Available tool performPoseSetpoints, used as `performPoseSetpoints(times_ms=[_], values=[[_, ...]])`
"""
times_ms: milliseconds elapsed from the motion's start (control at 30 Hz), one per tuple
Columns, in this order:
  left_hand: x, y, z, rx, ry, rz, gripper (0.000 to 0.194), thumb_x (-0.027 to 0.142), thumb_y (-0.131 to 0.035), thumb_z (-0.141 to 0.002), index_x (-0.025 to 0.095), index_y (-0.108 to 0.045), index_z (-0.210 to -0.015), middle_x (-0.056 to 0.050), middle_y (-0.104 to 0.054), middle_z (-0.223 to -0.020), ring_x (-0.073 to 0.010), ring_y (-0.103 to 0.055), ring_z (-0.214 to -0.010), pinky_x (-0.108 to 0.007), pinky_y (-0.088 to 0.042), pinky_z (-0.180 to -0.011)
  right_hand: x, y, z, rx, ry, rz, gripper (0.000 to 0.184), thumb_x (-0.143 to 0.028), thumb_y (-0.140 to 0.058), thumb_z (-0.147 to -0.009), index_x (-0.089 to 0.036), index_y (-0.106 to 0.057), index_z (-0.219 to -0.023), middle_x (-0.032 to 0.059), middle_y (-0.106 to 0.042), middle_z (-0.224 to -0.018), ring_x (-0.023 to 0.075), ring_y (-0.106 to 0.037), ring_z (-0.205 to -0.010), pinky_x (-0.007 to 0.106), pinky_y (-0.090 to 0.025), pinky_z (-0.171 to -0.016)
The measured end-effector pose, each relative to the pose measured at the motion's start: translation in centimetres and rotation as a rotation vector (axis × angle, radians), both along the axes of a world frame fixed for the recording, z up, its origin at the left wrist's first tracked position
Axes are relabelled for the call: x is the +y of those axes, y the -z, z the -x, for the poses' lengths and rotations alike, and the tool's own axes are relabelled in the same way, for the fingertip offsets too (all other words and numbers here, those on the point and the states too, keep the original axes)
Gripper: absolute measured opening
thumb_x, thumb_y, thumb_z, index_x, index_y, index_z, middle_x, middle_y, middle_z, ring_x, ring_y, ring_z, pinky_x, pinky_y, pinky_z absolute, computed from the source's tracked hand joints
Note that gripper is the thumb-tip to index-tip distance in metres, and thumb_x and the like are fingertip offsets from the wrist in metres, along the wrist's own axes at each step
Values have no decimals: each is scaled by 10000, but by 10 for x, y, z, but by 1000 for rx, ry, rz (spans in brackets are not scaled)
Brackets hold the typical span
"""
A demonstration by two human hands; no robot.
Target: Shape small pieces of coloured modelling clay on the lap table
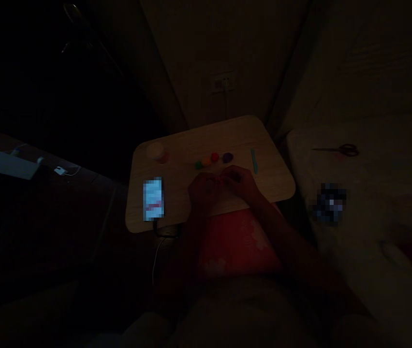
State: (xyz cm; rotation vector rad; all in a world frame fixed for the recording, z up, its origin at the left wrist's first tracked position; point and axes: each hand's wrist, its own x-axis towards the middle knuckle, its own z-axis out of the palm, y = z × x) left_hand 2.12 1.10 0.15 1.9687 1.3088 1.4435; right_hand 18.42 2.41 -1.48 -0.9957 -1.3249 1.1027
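The picture is very dark. My left hand point(205, 187) and my right hand point(238, 180) meet above the front part of a small wooden table point(184, 140). Both have their fingers curled and pressed together, fingertips close to each other. A faint reddish bit shows between the fingertips, too dim to name. Just beyond my hands lies a row of small coloured lumps that look like modelling clay: green point(198, 165), orange point(206, 162), red point(214, 157) and purple point(228, 157). To the right of my right hand rests a flat teal stick-like tool point(254, 161).
A pale-lidded tub point(156, 152) stands at the table's back left. In front of it lies a lit phone point(153, 199) with a cable. Scissors point(338, 150) and a blurred-out object point(330, 203) lie on the pale surface at right. A wall socket point(224, 81) holds a plug.
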Motion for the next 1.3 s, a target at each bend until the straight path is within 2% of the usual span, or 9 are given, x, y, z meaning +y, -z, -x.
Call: performPoseSetpoints(times_ms=[367, 633, 867, 1033, 1167, 1300], values=[[-1, 1, 0, 12, 34, -30, 40, 226, -728, -829, 208, -721, -794, -40, -735, -880, -190, -690, -843, -354, -553, -818, 0, 1, -2, -76, 15, -27, 251, -437, -759, -784, -195, -748, -851, 49, -764, -799, 191, -702, -739, 302, -550, -694], [0, 0, 1, 5, -3, 16, 87, 274, -726, -836, 198, -698, -867, -32, -726, -856, -187, -675, -821, -317, -533, -797, -1, -3, -2, -11, 1, -18, 276, -461, -785, -767, -200, -746, -845, 52, -767, -823, 191, -709, -749, 311, -563, -720], [0, 0, 2, -91, 37, 77, 83, 281, -706, -852, 199, -703, -863, -32, -730, -858, -189, -682, -833, -326, -537, -815, -1, -4, -1, 15, 22, 9, 282, -463, -799, -743, -204, -728, -829, 43, -757, -787, 186, -698, -713, 313, -561, -687], [2, 3, 2, -166, 71, 132, 108, 303, -714, -849, 200, -709, -878, -34, -721, -856, -181, -685, -819, -314, -554, -782, 0, -1, -2, 2, 23, 7, 268, -457, -777, -766, -212, -733, -866, 42, -765, -832, 191, -711, -762, 323, -569, -731], [3, 7, 2, -204, 48, 146, 150, 334, -735, -841, 193, -705, -884, -35, -712, -860, -167, -679, -798, -291, -554, -746, 0, 0, -1, -4, 3, 3, 300, -457, -804, -748, -213, -745, -913, 55, -777, -894, 199, -723, -802, 324, -575, -761], [4, 7, 2, -199, 56, 158, 166, 347, -753, -832, 192, -711, -874, -36, -713, -855, -166, -679, -795, -290, -553, -745, 0, 1, -2, -66, 43, -31, 277, -454, -808, -755, -215, -756, -885, 56, -777, -872, 202, -724, -793, 321, -572, -748]])
